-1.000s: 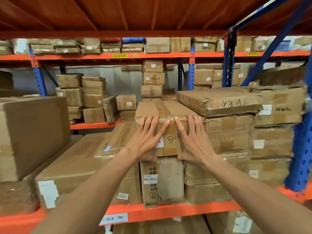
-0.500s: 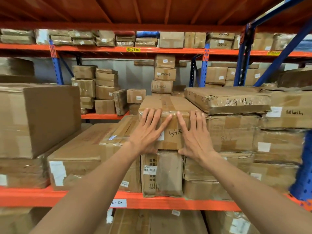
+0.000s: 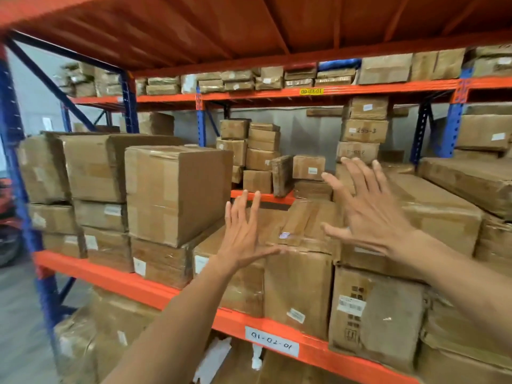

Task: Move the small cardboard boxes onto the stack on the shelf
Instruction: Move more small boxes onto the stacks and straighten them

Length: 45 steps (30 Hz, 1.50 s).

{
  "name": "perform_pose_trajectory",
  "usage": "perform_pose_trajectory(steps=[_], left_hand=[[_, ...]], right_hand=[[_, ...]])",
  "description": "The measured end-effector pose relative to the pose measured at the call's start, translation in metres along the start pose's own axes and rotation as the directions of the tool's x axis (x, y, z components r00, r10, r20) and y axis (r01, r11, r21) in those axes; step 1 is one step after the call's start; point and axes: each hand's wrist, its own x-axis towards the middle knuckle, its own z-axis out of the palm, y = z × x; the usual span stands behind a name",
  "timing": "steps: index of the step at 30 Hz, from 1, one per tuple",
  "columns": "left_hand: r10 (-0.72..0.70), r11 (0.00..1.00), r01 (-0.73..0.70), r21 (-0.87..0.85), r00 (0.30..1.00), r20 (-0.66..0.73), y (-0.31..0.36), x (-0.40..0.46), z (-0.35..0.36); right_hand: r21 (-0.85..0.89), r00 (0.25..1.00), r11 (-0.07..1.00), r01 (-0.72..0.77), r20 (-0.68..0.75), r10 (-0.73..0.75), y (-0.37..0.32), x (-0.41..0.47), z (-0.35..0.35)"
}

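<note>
The small cardboard box [image 3: 443, 217] lies on top of the stack of boxes [image 3: 374, 314] on the orange shelf [image 3: 138, 284], right of centre. My right hand [image 3: 368, 212] hovers in front of its left end, fingers spread, holding nothing; whether it touches the box I cannot tell. Further left and a little lower, my left hand [image 3: 243, 234] is up over a long taped box [image 3: 302, 225], also spread and empty.
A large brown box [image 3: 177, 192] stands on lower boxes to the left of my hands. Blue rack uprights [image 3: 16, 189] frame the left side. Several small boxes [image 3: 260, 151] sit on a rack behind. A beam label [image 3: 271, 340] reads 01-02-01.
Both hands have come off the front of the small box and now hover with fingers spread. The view has swung to the left, so the box sits further right.
</note>
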Motion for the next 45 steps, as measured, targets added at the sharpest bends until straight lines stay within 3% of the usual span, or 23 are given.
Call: perform_pose_trajectory(steps=[3, 7, 9, 13, 17, 20, 23, 27, 32, 36, 40, 42, 45], left_hand=[[-0.285, 0.958, 0.283, -0.049, 0.957, -0.054, -0.07, -0.014, -0.005], [-0.667, 0.731, 0.61, -0.306, 0.734, -0.132, -0.159, -0.02, -0.015], [-0.735, 0.655, 0.655, -0.376, 0.668, -0.118, -0.202, -0.021, -0.021], [-0.731, 0.653, 0.669, -0.355, 0.679, -0.065, -0.277, -0.008, -0.028], [-0.672, 0.672, 0.607, -0.425, 0.74, -0.005, -0.328, 0.011, -0.035], [-0.628, 0.66, 0.562, -0.499, 0.777, 0.044, -0.356, 0.024, -0.044], [-0.585, 0.631, 0.537, -0.56, 0.803, 0.111, -0.369, 0.035, -0.053], [-0.563, 0.666, 0.513, -0.542, 0.822, 0.086, -0.354, 0.05, -0.06], [-0.452, 0.808, 0.402, -0.43, 0.892, -0.015, -0.317, 0.064, -0.067], [-0.287, 0.925, 0.252, -0.285, 0.954, -0.089, -0.273, 0.074, -0.061], [-0.02, 0.996, 0.012, -0.088, 0.995, -0.095, -0.221, 0.078, -0.044], [0.132, 0.989, -0.129, 0.071, 0.99, -0.05, -0.192, 0.072, -0.027], [0.291, 0.915, -0.293, 0.278, 0.955, 0.051, -0.162, 0.062, -0.006]], right_hand=[[-0.018, 0.994, 0.994, 0.111, 0.005, -0.111, -0.044, 0.054, 0.004], [-0.055, 0.973, 0.972, 0.23, 0.047, -0.228, -0.116, 0.134, 0.023], [-0.055, 0.96, 0.959, 0.278, 0.05, -0.276, -0.157, 0.176, 0.034], [-0.08, 0.927, 0.925, 0.371, 0.09, -0.364, -0.242, 0.265, 0.046], [0.046, 0.934, 0.948, 0.316, 0.16, -0.319, -0.315, 0.348, 0.041], [0.196, 0.944, 0.975, 0.105, 0.289, -0.159, -0.346, 0.388, 0.035], [0.244, 0.879, 0.966, -0.082, 0.475, -0.045, -0.351, 0.396, 0.039], [0.186, 0.927, 0.979, -0.086, 0.375, 0.01, -0.338, 0.372, 0.053], [0.287, 0.928, 0.92, -0.266, 0.334, 0.164, -0.297, 0.331, 0.057], [0.388, 0.884, 0.807, -0.446, 0.333, 0.328, -0.262, 0.267, 0.068], [0.479, 0.72, 0.537, -0.694, 0.455, 0.524, -0.238, 0.193, 0.086], [0.496, 0.627, 0.391, -0.775, 0.524, 0.577, -0.233, 0.149, 0.098], [0.474, 0.554, 0.308, -0.825, 0.576, 0.601, -0.234, 0.103, 0.113]])
